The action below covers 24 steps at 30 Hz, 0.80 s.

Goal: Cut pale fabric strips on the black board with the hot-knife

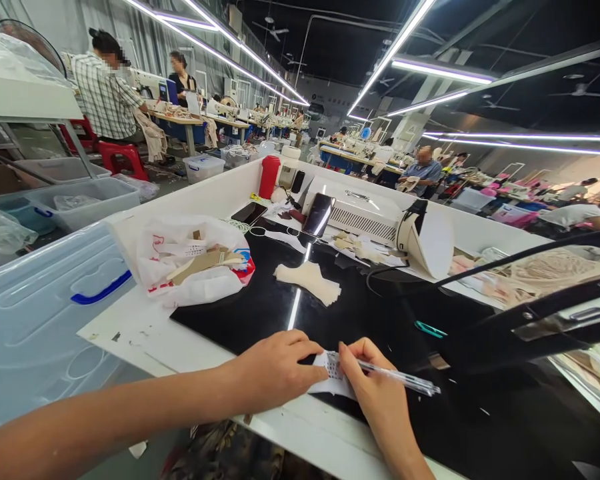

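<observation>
Near the front edge of the black table surface [375, 300] lies a small white piece with dark marks [334, 371]. My left hand [280, 367] rests at its left side, thumb and index finger pressing on it. In my right hand [373, 380] is a clear pen [405, 380], pinched between the fingers, its shaft pointing to the right. The pen's tip is hidden by the fingers. A stack of cream fabric pieces [309, 281] lies beyond my hands.
A white plastic bag [195, 280] with cut pieces sits at left. Teal snips [431, 329] lie at right. Farther back are a phone [319, 215], a white machine [363, 215] and a red bottle [269, 177]. A dark machine arm [535, 320] crosses the right side. People sit beyond.
</observation>
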Motion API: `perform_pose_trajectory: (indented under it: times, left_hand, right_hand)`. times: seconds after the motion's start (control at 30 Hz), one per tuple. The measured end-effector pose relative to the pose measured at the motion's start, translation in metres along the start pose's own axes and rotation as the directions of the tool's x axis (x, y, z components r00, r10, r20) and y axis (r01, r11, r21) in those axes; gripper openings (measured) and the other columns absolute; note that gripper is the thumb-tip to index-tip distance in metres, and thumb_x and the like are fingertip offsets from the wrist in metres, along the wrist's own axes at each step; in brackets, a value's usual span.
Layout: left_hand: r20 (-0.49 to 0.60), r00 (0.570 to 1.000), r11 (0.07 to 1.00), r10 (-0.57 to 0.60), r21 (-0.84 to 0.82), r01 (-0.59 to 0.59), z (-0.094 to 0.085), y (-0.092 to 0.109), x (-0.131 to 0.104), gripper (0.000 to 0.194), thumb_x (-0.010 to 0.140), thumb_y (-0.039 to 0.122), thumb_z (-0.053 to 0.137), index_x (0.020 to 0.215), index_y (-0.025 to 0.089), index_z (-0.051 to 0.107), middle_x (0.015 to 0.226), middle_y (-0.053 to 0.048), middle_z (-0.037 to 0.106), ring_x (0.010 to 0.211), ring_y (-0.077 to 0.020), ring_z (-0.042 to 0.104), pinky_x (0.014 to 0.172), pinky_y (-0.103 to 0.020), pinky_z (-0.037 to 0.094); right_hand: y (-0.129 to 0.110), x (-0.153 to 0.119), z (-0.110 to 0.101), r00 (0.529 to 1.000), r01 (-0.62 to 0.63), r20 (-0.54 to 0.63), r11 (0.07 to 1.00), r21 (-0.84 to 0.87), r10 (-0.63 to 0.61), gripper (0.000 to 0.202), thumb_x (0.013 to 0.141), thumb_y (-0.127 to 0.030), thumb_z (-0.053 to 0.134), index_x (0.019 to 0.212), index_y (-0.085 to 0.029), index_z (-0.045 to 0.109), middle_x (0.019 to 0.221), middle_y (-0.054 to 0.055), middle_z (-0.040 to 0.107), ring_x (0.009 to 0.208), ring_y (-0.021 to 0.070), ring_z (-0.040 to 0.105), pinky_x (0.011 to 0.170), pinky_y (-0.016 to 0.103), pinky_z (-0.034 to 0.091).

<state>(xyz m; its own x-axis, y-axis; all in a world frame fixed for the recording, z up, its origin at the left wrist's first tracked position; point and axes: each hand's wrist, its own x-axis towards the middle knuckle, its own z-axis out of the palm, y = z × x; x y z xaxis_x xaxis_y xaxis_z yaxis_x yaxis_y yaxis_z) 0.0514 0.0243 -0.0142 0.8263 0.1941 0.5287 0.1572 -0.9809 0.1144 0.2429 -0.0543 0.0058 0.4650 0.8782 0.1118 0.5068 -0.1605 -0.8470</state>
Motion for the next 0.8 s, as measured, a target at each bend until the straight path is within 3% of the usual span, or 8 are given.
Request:
perform_pose_trajectory:
  times: [0.4,0.8]
  left_hand:
    - [0.009,1.000,1.000,-0.005,-0.006,0.005,0.0010,-0.0001,-0.0003,0.018,0.097,0.016,0.055,0.111,0.022,0.067,0.122,-0.008,0.068,0.105,-0.0212,0.060,0.092,-0.034,0.055]
    - [-0.001,1.000,1.000,-0.001,-0.004,0.001,0.0020,-0.0003,-0.0006,0.018,0.097,0.016,0.055,0.110,0.022,0.067,0.121,-0.008,0.068,0.104,-0.0206,0.059,0.092,-0.033,0.054]
  right_hand:
    - [0.0027,0.0016,-0.0030,0.999,-0.024,0.031,1.000,0.007,0.023,0.041,0.078,-0.054,0.061,0.057,-0.023,0.044,0.054,-0.004,0.041,0.053,0.0124,0.036,0.049,0.024,0.030]
    - [-0.0004,0.0013,-0.0006,1.000,-0.013,0.008,1.000,-0.001,0.013,0.043,0.080,-0.059,0.062,0.058,-0.023,0.050,0.056,-0.001,0.051,0.054,0.0142,0.043,0.050,0.025,0.036]
